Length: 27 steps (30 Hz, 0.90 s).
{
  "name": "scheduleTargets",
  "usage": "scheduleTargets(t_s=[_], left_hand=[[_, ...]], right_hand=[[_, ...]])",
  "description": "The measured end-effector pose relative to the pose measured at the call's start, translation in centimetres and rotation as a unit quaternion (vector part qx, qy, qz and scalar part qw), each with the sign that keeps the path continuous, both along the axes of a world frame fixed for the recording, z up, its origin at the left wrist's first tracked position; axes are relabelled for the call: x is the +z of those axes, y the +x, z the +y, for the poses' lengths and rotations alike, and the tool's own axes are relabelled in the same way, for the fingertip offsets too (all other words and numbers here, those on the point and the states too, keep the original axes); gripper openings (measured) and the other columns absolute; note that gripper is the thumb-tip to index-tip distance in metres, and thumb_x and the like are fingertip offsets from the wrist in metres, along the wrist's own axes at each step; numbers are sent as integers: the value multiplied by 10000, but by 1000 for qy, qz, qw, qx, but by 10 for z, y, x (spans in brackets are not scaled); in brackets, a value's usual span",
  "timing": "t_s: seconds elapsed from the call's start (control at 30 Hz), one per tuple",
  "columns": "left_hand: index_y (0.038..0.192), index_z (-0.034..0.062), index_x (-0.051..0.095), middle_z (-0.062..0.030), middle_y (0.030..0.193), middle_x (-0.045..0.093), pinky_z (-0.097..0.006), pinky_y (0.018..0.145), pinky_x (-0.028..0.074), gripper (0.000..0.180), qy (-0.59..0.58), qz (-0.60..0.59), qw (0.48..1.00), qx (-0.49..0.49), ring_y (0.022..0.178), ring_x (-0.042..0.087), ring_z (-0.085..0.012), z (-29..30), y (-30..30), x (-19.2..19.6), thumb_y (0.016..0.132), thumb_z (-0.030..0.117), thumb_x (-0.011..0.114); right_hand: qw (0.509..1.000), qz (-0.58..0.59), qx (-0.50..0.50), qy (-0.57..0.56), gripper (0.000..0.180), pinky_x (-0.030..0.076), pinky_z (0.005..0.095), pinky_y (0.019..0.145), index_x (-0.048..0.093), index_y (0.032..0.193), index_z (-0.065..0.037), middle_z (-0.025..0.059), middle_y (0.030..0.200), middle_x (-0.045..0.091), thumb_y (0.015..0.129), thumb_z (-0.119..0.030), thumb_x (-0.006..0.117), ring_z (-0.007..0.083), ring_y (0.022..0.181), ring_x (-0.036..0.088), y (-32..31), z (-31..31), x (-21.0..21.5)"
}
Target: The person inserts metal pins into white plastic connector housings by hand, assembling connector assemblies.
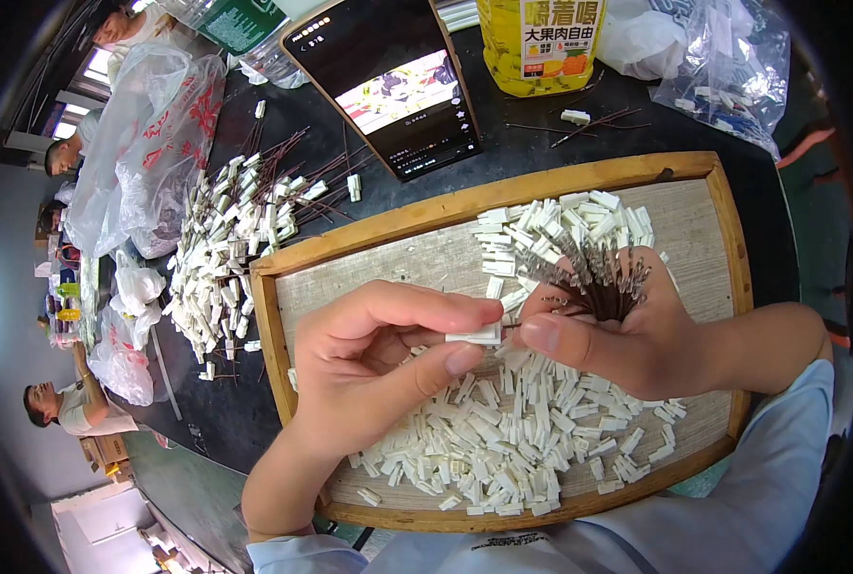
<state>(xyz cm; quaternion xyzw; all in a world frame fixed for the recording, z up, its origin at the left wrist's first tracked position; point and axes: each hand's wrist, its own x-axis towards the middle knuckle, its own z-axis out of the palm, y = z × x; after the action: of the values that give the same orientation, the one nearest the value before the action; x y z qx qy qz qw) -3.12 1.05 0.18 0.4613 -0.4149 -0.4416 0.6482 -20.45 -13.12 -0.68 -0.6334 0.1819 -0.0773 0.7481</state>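
Between the thumb and forefinger of my left hand (359, 364) is a small white connector housing (474, 335), held lengthwise. My right hand (646, 344) grips a bundle of thin brown wires (606, 295), whose crimped metal ends fan upward. Its thumb and forefinger pinch close to the housing's right end, where a short bit of wire shows; how far it sits inside cannot be made out. Both hands are over a wood-rimmed tray (730, 239). Loose white housings (503, 440) are heaped in it below my hands, with more behind the right hand.
Left of the tray lies a pile of white housings with brown wires (225, 230). A phone (398, 105) showing a video leans behind the tray, beside a yellow drink bottle (536, 53). Clear plastic bags (144, 143) are at the left; another bag (723, 67) is far right. Other people sit at far left.
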Motion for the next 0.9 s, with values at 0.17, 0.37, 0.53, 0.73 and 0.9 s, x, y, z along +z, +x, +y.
scheduleTargets(t_s=[0.17,0.37,0.53,0.73,0.9], left_hand=[[888,-12,578,-208,956,643,-338,750,550,202,55,-58,997,5,880,654,-255,0,-5,10,730,-82,682],[999,-35,608,-163,962,631,-306,797,501,215,-58,-128,977,160,847,623,-201,5,43,13,788,-78,619],[1028,25,616,-118,1039,601,-342,887,414,327,70,-662,671,327,1026,543,-244,6,62,23,709,-35,656],[1168,104,572,-140,1245,491,-414,1002,373,402,64,-634,762,-114,1197,452,-307,-7,-7,10,768,121,612],[1115,40,572,-94,1115,544,-370,851,464,400,40,-731,677,-76,1029,544,-251,-8,-3,5,721,108,593]], right_hand=[[999,-10,14,48,245,332,192,509,631,883,-9,-47,669,545,854,-249,667,6,603,439,3,3,4],[999,30,7,44,272,347,197,544,566,986,-12,-49,725,512,899,-268,602,13,640,421,4,-6,15],[987,41,-14,152,303,359,199,598,470,1130,-22,-34,796,482,944,-256,521,16,696,401,2,-2,11],[992,14,6,122,247,353,192,596,497,1081,-23,-41,814,470,936,-220,536,13,716,401,3,-2,17],[994,41,9,96,211,352,189,590,532,1005,-29,-45,810,489,912,-213,576,10,706,411,3,-4,15]])
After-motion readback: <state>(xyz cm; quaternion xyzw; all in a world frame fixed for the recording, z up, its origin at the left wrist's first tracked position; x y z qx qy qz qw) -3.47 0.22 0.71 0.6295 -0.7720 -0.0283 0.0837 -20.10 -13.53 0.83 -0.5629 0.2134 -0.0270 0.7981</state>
